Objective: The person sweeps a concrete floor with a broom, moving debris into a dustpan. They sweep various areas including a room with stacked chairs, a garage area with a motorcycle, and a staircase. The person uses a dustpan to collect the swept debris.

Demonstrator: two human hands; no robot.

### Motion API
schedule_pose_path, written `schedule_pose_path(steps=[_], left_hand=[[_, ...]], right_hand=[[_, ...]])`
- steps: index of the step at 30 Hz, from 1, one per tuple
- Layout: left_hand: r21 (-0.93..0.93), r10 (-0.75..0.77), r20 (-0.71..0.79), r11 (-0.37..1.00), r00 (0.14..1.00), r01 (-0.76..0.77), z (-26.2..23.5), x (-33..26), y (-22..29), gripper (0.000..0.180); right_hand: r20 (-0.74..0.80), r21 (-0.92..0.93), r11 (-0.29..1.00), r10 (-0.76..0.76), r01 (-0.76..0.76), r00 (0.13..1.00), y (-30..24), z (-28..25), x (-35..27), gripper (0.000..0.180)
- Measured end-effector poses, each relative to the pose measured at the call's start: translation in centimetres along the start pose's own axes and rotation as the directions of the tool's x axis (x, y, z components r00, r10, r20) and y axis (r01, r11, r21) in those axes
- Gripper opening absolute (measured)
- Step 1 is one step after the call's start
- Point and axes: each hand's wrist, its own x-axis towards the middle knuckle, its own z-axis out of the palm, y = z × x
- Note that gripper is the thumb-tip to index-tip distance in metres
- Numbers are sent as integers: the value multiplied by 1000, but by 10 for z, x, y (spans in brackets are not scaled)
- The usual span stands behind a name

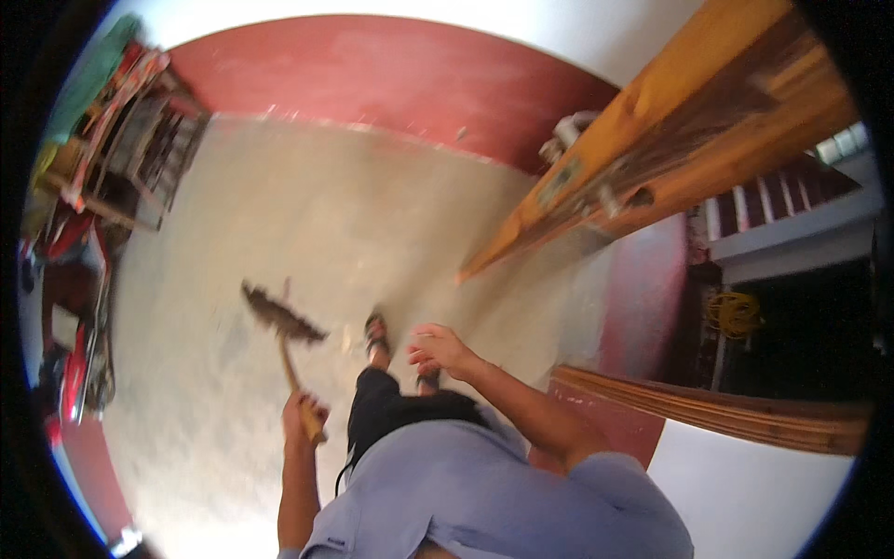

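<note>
Far left: cluttered rack (pixel 140 158) w/ red items along the wall, well apart from the work. Next, short broom (pixel 284 326): bristle head lay on the concrete floor (pixel 307 205), up and fwd-left of the left hand (pixel 304 416), handle's long axis running from that hand up to the bristles, slightly tilted left. Left hand was clenched round the handle's lower end. Sandalled foot (pixel 375 335) just right of the bristles. Right hand (pixel 440 351) hung free, fingers loosely curled, holding nothing, farther from the broom. Wooden door (pixel 670 130) stood open at right.

One broom (pixel 282 321), two hands, perhaps two sandals.
</note>
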Motion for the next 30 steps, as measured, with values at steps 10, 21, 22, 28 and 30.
schedule_pose_path(steps=[10, 21, 22, 28, 30], left_hand=[[664, -77, 327, 728, 942, -171, 61, 20, -81, 35], [736, 82, 140, 658, 987, -159, -68, 32, -42, 33], [747, 111, 71, 653, 991, -126, -98, 31, -34, 33], [580, 161, -427, 803, 890, 134, -269, -16, -1, 30], [496, 111, -555, 840, 824, 221, -329, -43, -5, 29]], right_hand=[[285, 111, 893, 391, -436, 875, 36, 76, 3, 13], [-351, -31, 907, 383, -419, 855, 81, -76, 26, 23], [-320, 77, 851, 514, -519, 796, 83, -81, 48, 14], [142, -90, 966, 253, -243, 957, 224, 8, 197, 5], [-119, -95, 759, 634, -644, 764, 257, 108, 234, 8]])
